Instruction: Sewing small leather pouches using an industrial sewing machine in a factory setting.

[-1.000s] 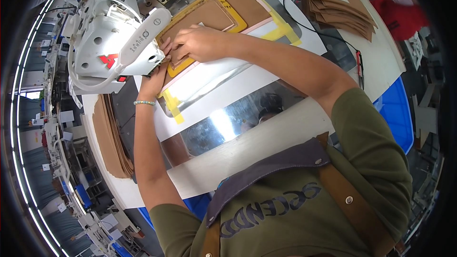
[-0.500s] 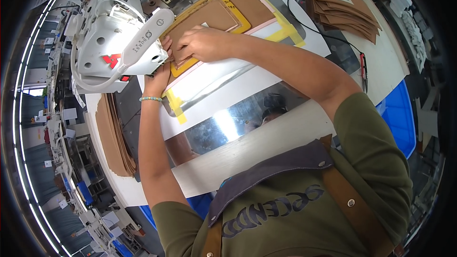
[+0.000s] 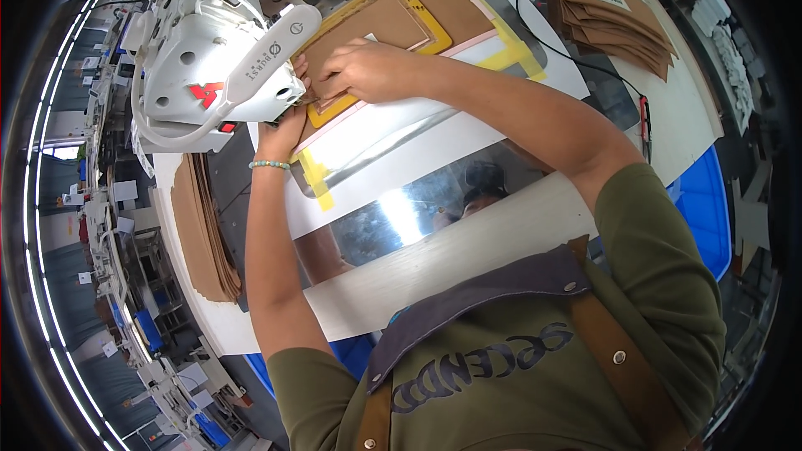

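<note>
A brown fabric panel point(image 3: 376, 27) lies inside a yellow frame point(image 3: 440, 38) under the white head of a sewing machine point(image 3: 196, 75). My right hand point(image 3: 368, 71) rests over the panel's near left part, its fingers bent and pressed together at the tips. What is between them, if anything, is too small to make out. A small white piece shows just beyond its knuckles. My left hand point(image 3: 292, 121) lies at the frame's left end, partly hidden by the machine head. Its visible fingers are stretched out, apart, against the panel's edge.
Brown pieces are stacked at the back right point(image 3: 614, 17) and on the left point(image 3: 200, 234). A black cable point(image 3: 576, 64) runs across the right side to a red-handled tool point(image 3: 644, 121). Blue bins point(image 3: 702, 209) stand below the table. A shiny metal plate point(image 3: 401, 217) lies near me.
The whole view has shifted slightly, so everything sits a little farther right. My right fingers have moved slightly over the panel; both hands stay at the same end of the frame.
</note>
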Action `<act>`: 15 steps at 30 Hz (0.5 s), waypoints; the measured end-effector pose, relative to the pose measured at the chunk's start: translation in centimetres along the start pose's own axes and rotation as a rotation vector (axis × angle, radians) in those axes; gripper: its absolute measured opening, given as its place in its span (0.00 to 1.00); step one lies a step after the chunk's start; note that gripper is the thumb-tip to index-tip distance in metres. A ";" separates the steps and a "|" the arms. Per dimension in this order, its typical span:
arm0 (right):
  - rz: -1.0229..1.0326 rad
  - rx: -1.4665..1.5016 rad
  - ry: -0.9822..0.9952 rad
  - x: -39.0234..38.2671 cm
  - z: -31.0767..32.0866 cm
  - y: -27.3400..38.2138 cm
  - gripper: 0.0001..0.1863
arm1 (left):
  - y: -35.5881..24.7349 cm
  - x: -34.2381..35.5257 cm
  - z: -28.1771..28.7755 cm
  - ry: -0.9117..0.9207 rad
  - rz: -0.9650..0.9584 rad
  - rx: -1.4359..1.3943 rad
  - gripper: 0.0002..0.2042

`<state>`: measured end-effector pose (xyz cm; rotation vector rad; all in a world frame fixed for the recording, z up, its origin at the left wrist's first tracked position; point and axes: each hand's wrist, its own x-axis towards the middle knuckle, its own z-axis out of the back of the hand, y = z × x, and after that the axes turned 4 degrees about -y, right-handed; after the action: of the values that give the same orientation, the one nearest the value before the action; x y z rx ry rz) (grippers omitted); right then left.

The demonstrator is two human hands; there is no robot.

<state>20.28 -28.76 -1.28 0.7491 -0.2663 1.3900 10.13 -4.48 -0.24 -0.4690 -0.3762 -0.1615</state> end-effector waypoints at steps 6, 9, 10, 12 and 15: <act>0.009 -0.040 0.066 0.8 0.2 0.0 0.20 | 5.0 -1.3 0.8 0.056 -0.025 0.092 0.16; 0.002 -0.075 0.110 1.2 0.4 -0.1 0.21 | 8.1 -2.1 0.8 0.077 -0.022 0.116 0.17; -0.001 -0.078 0.110 1.2 0.6 -0.2 0.21 | 8.3 -2.0 0.7 0.094 -0.008 0.172 0.17; -0.024 -0.107 0.182 1.6 0.9 0.0 0.19 | 8.6 -1.9 0.7 0.087 -0.042 0.187 0.16; -0.019 -0.128 0.192 1.5 1.0 -0.1 0.22 | 8.0 -1.7 0.7 0.079 -0.064 0.166 0.16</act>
<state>20.89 -28.19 0.29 0.5075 -0.1954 1.4016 10.22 3.04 -3.66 -0.2862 -0.3240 -0.2090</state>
